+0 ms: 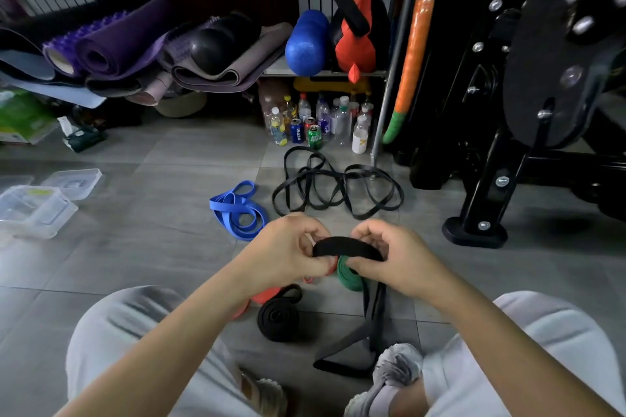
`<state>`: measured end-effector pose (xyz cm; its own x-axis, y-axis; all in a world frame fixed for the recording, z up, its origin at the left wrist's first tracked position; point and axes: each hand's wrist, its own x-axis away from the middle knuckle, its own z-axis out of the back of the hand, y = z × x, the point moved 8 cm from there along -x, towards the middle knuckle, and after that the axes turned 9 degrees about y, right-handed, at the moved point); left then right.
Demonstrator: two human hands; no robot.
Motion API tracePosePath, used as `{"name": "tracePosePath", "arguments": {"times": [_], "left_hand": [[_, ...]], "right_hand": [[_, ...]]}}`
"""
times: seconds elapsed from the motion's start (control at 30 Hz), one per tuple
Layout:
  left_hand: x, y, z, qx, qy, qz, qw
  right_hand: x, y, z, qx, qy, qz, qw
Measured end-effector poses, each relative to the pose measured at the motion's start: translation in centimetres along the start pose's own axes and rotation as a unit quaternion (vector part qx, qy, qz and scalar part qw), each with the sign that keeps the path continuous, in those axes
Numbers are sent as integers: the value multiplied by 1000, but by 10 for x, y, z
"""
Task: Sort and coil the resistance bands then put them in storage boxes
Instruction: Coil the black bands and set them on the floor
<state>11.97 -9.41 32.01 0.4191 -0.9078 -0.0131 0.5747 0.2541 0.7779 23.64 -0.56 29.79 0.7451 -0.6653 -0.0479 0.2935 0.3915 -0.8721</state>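
A wide black band (345, 246) arches between my two hands above the floor. My left hand (288, 254) pinches its left end and my right hand (389, 257) grips its right end; the rest of the band hangs down to the floor by my right shoe. Below my hands lie a green band (349, 276), an orange-red band (267, 294) and a coiled black band (279, 316). Farther out lie a loose blue band (237, 210) and a tangle of thin black bands (335, 186). Clear plastic storage boxes (34, 210) stand at the far left.
A black machine frame with a foot (474, 230) stands at the right. Bottles and cans (318, 125) crowd under a shelf behind the bands. Rolled mats (111, 47) pile at the back left. A clear lid (74, 179) lies by the boxes.
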Motion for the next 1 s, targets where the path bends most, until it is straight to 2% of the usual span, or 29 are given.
{"name": "tracePosePath", "arguments": {"times": [0.17,0.23,0.33,0.4,0.43,0.47,0.5,0.57,0.6,0.63,0.67,0.73,0.8,0.83,0.93,1.0], "left_hand": [[4,-5,2,223,31,57,973],[7,-8,0,336,48,85,937],[11,-9,-12,500,45,114,857],[13,-13,-21,559,48,143,815],[14,-16,-24,564,48,160,809],[16,-19,-26,546,44,172,818],[17,-20,-24,494,37,171,852],[15,-19,-12,260,29,118,958],[12,-15,-4,114,29,68,991],[10,-7,0,-15,25,9,1000],[9,2,1,-108,14,-43,993],[7,16,-4,-213,-20,-103,971],[5,20,-4,-238,-21,-113,965],[3,20,1,-209,-6,-99,973],[0,9,17,-57,49,-23,997],[2,4,18,62,59,14,996]], "right_hand": [[3,-7,-2,-193,18,-4,981],[4,-12,-5,-249,33,6,968],[5,-14,-11,-277,61,14,959],[5,-15,-11,-264,81,22,961],[5,-14,-10,-245,88,23,965],[5,-12,-8,-211,93,22,973],[5,-10,-7,-172,89,17,981],[3,-6,-8,-44,58,17,997],[3,-5,-10,24,37,28,999],[3,-5,-13,74,14,39,996],[3,-7,-16,101,-5,48,994],[2,-13,-19,130,-19,61,989],[2,-20,-18,147,-13,81,986],[1,-21,-16,145,-5,86,986],[0,-24,-3,51,31,79,995],[3,-24,0,-21,31,67,997]]}}
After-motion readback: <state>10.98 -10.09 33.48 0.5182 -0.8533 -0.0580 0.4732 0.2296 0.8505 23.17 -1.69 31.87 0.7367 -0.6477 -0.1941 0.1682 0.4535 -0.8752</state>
